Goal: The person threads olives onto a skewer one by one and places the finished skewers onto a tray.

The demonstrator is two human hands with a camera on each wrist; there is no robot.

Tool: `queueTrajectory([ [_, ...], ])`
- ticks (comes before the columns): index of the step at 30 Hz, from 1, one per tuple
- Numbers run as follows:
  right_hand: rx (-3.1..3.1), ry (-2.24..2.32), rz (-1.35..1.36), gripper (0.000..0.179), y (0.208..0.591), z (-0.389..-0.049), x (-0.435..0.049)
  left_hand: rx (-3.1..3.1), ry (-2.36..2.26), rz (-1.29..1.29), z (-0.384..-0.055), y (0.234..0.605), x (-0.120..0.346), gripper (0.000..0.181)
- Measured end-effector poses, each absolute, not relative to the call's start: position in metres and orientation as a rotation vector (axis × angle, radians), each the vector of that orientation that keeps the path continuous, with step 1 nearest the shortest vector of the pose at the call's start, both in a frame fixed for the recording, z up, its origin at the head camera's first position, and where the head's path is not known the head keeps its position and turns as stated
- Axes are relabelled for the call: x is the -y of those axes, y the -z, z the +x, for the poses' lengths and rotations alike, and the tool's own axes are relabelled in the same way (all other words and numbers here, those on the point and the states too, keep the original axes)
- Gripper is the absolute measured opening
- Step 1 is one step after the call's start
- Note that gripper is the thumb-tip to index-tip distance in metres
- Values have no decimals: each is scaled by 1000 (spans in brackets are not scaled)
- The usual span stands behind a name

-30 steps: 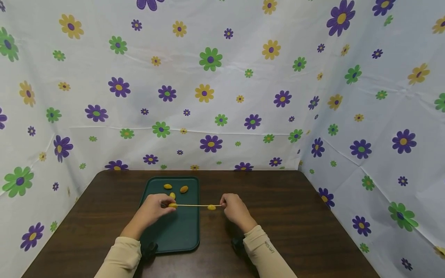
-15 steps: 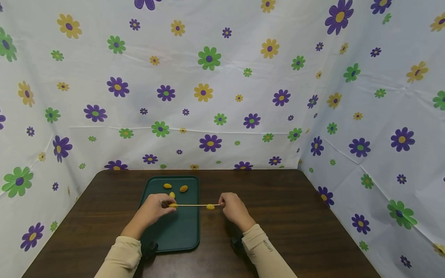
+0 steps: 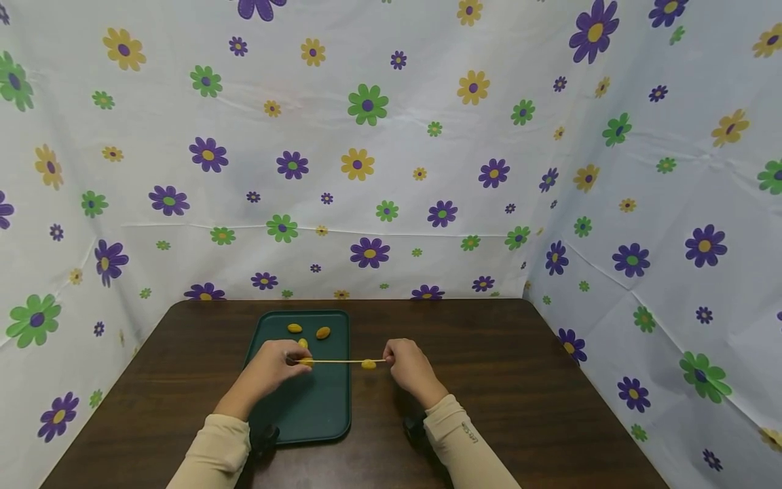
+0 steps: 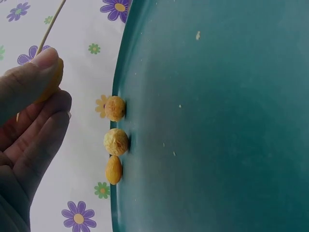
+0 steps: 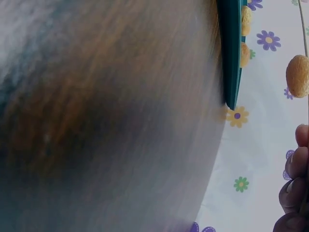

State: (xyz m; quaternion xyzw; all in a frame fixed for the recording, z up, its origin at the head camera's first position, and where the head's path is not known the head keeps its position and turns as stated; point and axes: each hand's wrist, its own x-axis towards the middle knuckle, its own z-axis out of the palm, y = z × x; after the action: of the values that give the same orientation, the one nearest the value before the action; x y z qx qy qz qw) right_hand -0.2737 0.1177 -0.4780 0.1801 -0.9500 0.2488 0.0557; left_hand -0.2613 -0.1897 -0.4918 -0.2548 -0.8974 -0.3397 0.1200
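Between both hands a thin wooden skewer [image 3: 339, 361] runs level above the tray's right edge. My left hand [image 3: 269, 368] pinches a small yellow oval fruit [image 4: 57, 79] between thumb and fingers. The skewer enters this fruit, and a bit of it shows below the fruit in the left wrist view. Curled fingers of my right hand [image 3: 414, 370] grip the skewer's other end. A second yellow fruit [image 3: 368, 365], wrinkled in the right wrist view, is threaded on the skewer close to the right hand.
A dark green tray [image 3: 299, 414] lies on the brown wooden table [image 3: 507, 394] under the left hand. Near its far end are three more yellow fruits [image 3: 323, 333]. A flower-patterned cloth [image 3: 391, 204] hangs behind the table and along its sides.
My right hand, with the skewer and its threaded fruit, has shifted slightly left, closer to the left hand. The left hand keeps its pinch on its fruit.
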Motion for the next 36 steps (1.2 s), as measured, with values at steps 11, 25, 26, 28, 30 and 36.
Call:
queueTrajectory([
  [11, 2888, -776, 521, 23, 479, -271, -116, 2646, 1003, -752, -260, 491, 185, 12],
  [25, 2862, -794, 522, 25, 477, -272, -114, 2686, 952, -761, -262, 487, 180, 10],
  [26, 2862, -795, 522, 25, 477, -272, -114, 2692, 943, -761, -262, 487, 180, 10],
  [28, 2860, -793, 525, 25, 478, -272, -114, 2700, 929, -761, -262, 487, 179, 10],
  [30, 2856, -797, 528, 24, 478, -272, -113, 2700, 911, -757, -262, 488, 178, 10],
  [36, 2849, -802, 533, 24, 477, -271, -112, 2708, 883, -728, -261, 487, 175, 11],
])
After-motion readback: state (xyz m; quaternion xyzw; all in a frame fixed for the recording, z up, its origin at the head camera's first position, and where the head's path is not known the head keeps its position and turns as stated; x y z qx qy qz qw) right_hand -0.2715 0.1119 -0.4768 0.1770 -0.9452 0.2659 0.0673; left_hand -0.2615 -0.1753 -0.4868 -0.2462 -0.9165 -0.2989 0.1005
